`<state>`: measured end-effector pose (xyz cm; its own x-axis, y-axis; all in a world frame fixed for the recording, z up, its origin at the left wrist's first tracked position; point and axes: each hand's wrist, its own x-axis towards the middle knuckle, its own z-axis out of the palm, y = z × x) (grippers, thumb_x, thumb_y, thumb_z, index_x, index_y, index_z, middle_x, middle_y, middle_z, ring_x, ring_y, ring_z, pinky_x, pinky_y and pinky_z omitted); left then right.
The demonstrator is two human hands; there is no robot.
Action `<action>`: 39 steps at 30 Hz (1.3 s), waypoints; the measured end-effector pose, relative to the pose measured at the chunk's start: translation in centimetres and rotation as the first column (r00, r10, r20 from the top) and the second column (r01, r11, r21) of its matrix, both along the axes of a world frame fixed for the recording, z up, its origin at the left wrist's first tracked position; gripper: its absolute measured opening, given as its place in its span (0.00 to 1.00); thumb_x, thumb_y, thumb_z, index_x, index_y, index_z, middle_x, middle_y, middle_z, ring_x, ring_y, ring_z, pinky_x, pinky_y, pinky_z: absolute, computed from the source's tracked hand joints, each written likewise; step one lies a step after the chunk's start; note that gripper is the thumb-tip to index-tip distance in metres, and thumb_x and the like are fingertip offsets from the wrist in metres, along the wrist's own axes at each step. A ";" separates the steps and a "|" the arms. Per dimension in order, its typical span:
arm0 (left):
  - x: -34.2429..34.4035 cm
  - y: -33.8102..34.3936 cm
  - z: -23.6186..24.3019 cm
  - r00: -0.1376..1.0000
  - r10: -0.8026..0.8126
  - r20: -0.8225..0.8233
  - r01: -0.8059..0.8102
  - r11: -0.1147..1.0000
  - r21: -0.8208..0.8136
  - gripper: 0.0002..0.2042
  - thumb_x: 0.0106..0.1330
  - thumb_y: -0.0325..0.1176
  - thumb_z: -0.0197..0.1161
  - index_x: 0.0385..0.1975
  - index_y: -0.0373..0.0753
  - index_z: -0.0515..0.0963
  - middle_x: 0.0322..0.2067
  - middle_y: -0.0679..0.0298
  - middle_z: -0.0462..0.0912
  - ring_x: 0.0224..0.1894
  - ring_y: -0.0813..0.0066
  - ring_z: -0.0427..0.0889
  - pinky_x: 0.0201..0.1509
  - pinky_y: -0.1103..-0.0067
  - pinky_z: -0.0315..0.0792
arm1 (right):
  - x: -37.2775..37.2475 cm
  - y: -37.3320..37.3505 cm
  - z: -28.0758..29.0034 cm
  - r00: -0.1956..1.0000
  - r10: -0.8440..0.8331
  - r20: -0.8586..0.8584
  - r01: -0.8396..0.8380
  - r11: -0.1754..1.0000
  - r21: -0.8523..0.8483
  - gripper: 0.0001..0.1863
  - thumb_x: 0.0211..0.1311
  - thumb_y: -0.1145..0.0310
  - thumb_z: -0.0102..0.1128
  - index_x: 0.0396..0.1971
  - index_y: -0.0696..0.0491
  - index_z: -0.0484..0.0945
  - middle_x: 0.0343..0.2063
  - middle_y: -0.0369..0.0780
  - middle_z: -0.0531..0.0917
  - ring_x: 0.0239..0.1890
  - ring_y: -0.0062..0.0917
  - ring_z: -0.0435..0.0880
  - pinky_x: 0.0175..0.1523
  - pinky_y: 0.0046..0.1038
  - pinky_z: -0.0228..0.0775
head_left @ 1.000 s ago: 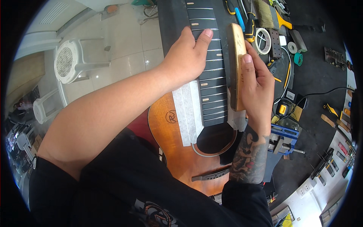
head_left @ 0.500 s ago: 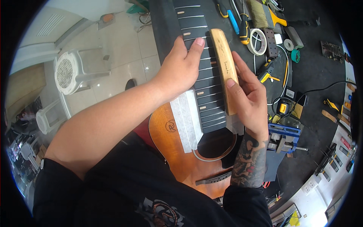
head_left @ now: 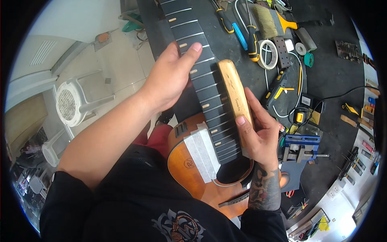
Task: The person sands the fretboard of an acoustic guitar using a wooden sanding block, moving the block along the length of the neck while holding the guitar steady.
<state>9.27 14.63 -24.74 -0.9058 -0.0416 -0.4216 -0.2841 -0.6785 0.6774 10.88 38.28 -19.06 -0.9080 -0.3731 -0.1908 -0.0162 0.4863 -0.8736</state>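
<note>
An acoustic guitar (head_left: 183,171) with an orange-brown top lies across my lap, its dark fretboard (head_left: 203,92) running away toward the upper left. My left hand (head_left: 171,74) wraps round the neck from the left, thumb over the frets. On the right, my right hand (head_left: 260,127) grips a long pale wooden block (head_left: 234,86), thumb on its face and fingers along the outer side. That block lies lengthwise along the fretboard's right part; its underside is hidden. White masking tape (head_left: 200,153) covers the guitar top beside the fretboard's end, near the sound hole (head_left: 234,171).
A dark workbench on the right carries a wide brush (head_left: 266,24), screwdrivers (head_left: 252,44), a tape roll (head_left: 268,54), a yellow-black glue gun (head_left: 276,88) and a blue vise (head_left: 300,141). White plastic stools (head_left: 69,103) stand on the tiled floor at left.
The guitar, both hands and the block sit lower in view, and the neck's far end has swung left. Both grips stay the same; the block keeps about its place along the fretboard.
</note>
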 end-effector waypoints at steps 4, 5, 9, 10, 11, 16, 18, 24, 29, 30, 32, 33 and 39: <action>0.0 -0.4 -0.5 0.999 -0.042 -0.004 0.042 0.999 -0.006 0.19 0.81 0.42 0.54 0.60 0.33 0.68 0.55 0.58 0.78 0.55 0.74 0.79 0.61 0.75 0.75 | -1.2 -1.8 0.2 0.999 -0.006 0.050 0.005 1.000 0.017 0.30 0.67 0.70 0.69 0.67 0.61 0.73 0.55 0.49 0.85 0.56 0.26 0.84 0.60 0.26 0.74; 0.0 -0.4 -0.7 0.997 -0.054 -0.049 0.051 0.998 -0.048 0.19 0.81 0.42 0.54 0.61 0.33 0.67 0.55 0.58 0.78 0.56 0.75 0.78 0.61 0.75 0.74 | -1.9 -2.7 0.1 0.998 -0.021 0.055 0.024 0.999 -0.039 0.30 0.68 0.70 0.68 0.67 0.63 0.72 0.55 0.48 0.85 0.56 0.25 0.83 0.60 0.25 0.73; -0.1 -0.6 -1.3 0.994 -0.083 -0.071 0.078 0.994 -0.078 0.19 0.81 0.42 0.53 0.62 0.35 0.67 0.53 0.62 0.79 0.53 0.77 0.78 0.57 0.76 0.75 | -5.5 -6.6 -0.1 0.994 -0.024 0.105 0.039 0.989 -0.144 0.31 0.70 0.71 0.65 0.69 0.67 0.67 0.55 0.45 0.83 0.54 0.21 0.80 0.58 0.22 0.73; -0.1 -0.7 -1.4 0.991 -0.100 -0.086 0.093 0.992 -0.084 0.19 0.81 0.42 0.53 0.62 0.36 0.67 0.52 0.63 0.79 0.51 0.78 0.78 0.55 0.76 0.76 | -6.3 -7.4 -0.3 0.990 -0.031 0.139 0.055 0.984 -0.172 0.31 0.71 0.72 0.64 0.69 0.67 0.66 0.54 0.44 0.82 0.52 0.19 0.80 0.56 0.20 0.73; -0.1 -0.8 -1.5 0.992 -0.095 -0.082 0.089 0.993 -0.078 0.19 0.81 0.42 0.53 0.62 0.36 0.67 0.52 0.63 0.79 0.51 0.78 0.78 0.55 0.76 0.76 | -6.8 -7.8 -0.5 0.989 -0.023 0.149 0.052 0.980 -0.191 0.31 0.71 0.73 0.64 0.69 0.67 0.66 0.54 0.43 0.82 0.52 0.18 0.80 0.56 0.19 0.73; 0.1 -1.1 -1.3 0.990 -0.139 -0.022 0.137 0.987 -0.079 0.21 0.81 0.46 0.54 0.61 0.35 0.67 0.49 0.65 0.79 0.47 0.82 0.76 0.49 0.79 0.75 | -5.4 -5.9 0.1 0.988 -0.010 0.152 0.023 0.996 -0.088 0.32 0.71 0.73 0.64 0.70 0.67 0.65 0.58 0.47 0.81 0.56 0.22 0.80 0.60 0.23 0.72; 0.2 -1.0 -1.7 0.990 -0.125 -0.062 0.119 0.989 -0.089 0.21 0.81 0.46 0.54 0.61 0.35 0.67 0.49 0.65 0.79 0.47 0.81 0.77 0.50 0.79 0.75 | -3.3 -4.4 0.4 0.984 -0.035 0.174 0.053 0.994 -0.098 0.32 0.71 0.73 0.64 0.70 0.67 0.65 0.59 0.48 0.81 0.58 0.24 0.80 0.62 0.24 0.71; 0.1 -0.7 -1.9 0.985 -0.138 -0.108 0.121 0.981 -0.149 0.21 0.81 0.45 0.53 0.64 0.37 0.66 0.53 0.64 0.78 0.53 0.79 0.77 0.58 0.77 0.74 | -4.8 -5.2 0.2 0.998 0.007 0.063 -0.005 1.000 -0.030 0.31 0.71 0.70 0.64 0.68 0.68 0.67 0.60 0.50 0.80 0.60 0.26 0.79 0.65 0.26 0.69; 0.2 -1.0 -1.8 0.981 -0.156 -0.117 0.140 0.981 -0.135 0.22 0.81 0.44 0.53 0.66 0.37 0.65 0.57 0.63 0.77 0.58 0.77 0.78 0.63 0.75 0.74 | -7.2 -7.9 -0.6 0.992 -0.002 0.122 0.021 0.988 -0.154 0.31 0.70 0.70 0.65 0.68 0.68 0.67 0.59 0.50 0.81 0.59 0.25 0.79 0.63 0.25 0.70; 0.2 -1.2 -1.7 0.981 -0.175 -0.078 0.164 0.978 -0.132 0.22 0.81 0.44 0.53 0.66 0.38 0.65 0.57 0.63 0.77 0.58 0.77 0.78 0.63 0.75 0.75 | -6.8 -7.6 -0.4 0.992 0.000 0.125 0.018 0.990 -0.139 0.32 0.70 0.70 0.65 0.68 0.68 0.67 0.59 0.49 0.81 0.59 0.25 0.79 0.63 0.25 0.70; 0.0 -1.4 -1.5 0.981 -0.191 -0.047 0.183 0.975 -0.128 0.22 0.81 0.44 0.53 0.66 0.38 0.65 0.57 0.63 0.77 0.58 0.77 0.78 0.63 0.75 0.75 | -4.8 -5.1 0.0 0.994 0.011 0.107 -0.003 0.997 -0.072 0.32 0.71 0.72 0.64 0.69 0.69 0.65 0.60 0.50 0.79 0.60 0.26 0.79 0.65 0.26 0.69; 0.1 -1.3 -1.3 0.980 -0.196 -0.026 0.189 0.968 -0.165 0.22 0.81 0.45 0.53 0.65 0.37 0.66 0.54 0.63 0.79 0.54 0.77 0.78 0.58 0.76 0.75 | -3.5 -4.1 0.3 0.988 -0.004 0.151 0.017 0.996 -0.084 0.32 0.71 0.72 0.63 0.70 0.69 0.65 0.61 0.51 0.79 0.61 0.27 0.79 0.65 0.27 0.69; 0.0 -0.6 -1.0 0.987 -0.131 -0.092 0.119 0.985 -0.126 0.21 0.81 0.45 0.52 0.63 0.35 0.66 0.54 0.61 0.79 0.55 0.76 0.77 0.60 0.74 0.73 | -5.7 -6.0 -0.1 0.998 0.002 0.065 0.003 0.996 -0.086 0.31 0.71 0.73 0.62 0.69 0.70 0.66 0.60 0.51 0.80 0.61 0.26 0.79 0.65 0.26 0.69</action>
